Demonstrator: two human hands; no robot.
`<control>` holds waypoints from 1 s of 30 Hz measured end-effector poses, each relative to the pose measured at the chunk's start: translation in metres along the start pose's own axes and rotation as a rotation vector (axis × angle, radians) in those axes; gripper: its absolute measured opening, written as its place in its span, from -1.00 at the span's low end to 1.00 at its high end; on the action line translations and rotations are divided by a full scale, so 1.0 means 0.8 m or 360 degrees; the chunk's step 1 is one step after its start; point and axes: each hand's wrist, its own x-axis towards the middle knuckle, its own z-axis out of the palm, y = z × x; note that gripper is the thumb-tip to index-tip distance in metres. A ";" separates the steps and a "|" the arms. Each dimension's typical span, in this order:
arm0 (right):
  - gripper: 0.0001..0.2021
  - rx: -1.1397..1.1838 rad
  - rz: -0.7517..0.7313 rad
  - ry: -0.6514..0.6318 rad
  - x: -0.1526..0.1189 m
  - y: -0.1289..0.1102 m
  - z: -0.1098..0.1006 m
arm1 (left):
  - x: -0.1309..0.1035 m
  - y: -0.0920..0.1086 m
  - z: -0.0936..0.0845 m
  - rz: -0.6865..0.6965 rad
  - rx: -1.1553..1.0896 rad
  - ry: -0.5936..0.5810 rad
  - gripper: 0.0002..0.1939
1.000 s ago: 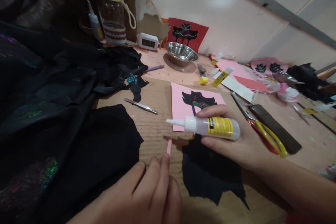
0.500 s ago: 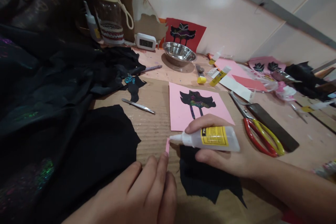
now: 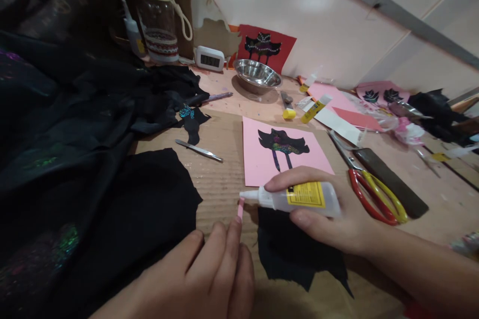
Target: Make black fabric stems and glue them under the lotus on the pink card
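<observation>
Low in the picture, my left hand [image 3: 202, 274] is closed, its fingertips on the lower end of a narrow pink paper strip [image 3: 240, 208]. My right hand [image 3: 329, 214] grips a clear glue bottle [image 3: 305, 196] with a yellow label, lying nearly level. Its nozzle points left, at the strip's upper end; whether they touch I cannot tell. Just beyond the bottle lies a pink card [image 3: 254, 159] bearing a black pavilion-shaped cutout [image 3: 284, 142] with glittery patches. Under the bottle and right hand is a ragged black fabric piece [image 3: 299, 254].
Red-and-yellow-handled scissors [image 3: 374, 194] lie right of my right hand. Tweezers [image 3: 199, 150] rest on the cardboard [image 3: 220, 134], with black fabric [image 3: 157, 199] to the left. Further back are a metal bowl [image 3: 258, 74], a glue stick [image 3: 315, 108], a timer [image 3: 210, 59] and a drinking bottle [image 3: 159, 20].
The glue bottle's nozzle has shifted slightly up and left across the strip's upper end. My right thumb sits a little further right. The left hand stays on the strip.
</observation>
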 end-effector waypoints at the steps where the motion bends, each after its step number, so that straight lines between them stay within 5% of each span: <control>1: -0.78 -0.0012 -0.0041 0.0006 0.000 -0.002 0.001 | 0.001 0.000 0.000 0.0004 0.0004 0.0005 -0.69; 5: -0.63 -0.0058 -0.0063 -0.0012 0.002 -0.007 0.003 | 0.005 0.001 -0.002 0.0001 0.0040 0.0015 -0.69; 11: -0.75 -0.0010 0.0103 0.0108 -0.001 0.004 0.002 | 0.007 0.002 -0.001 -0.0001 0.0038 0.0006 -0.65; 19: -0.68 0.0193 0.0101 0.0177 -0.003 0.013 -0.001 | 0.007 0.000 -0.001 0.0012 -0.0006 0.0000 -0.66; 30: -0.44 0.0682 0.0100 0.0001 0.002 0.029 0.001 | 0.009 0.001 -0.004 -0.0053 -0.0037 -0.0029 -0.63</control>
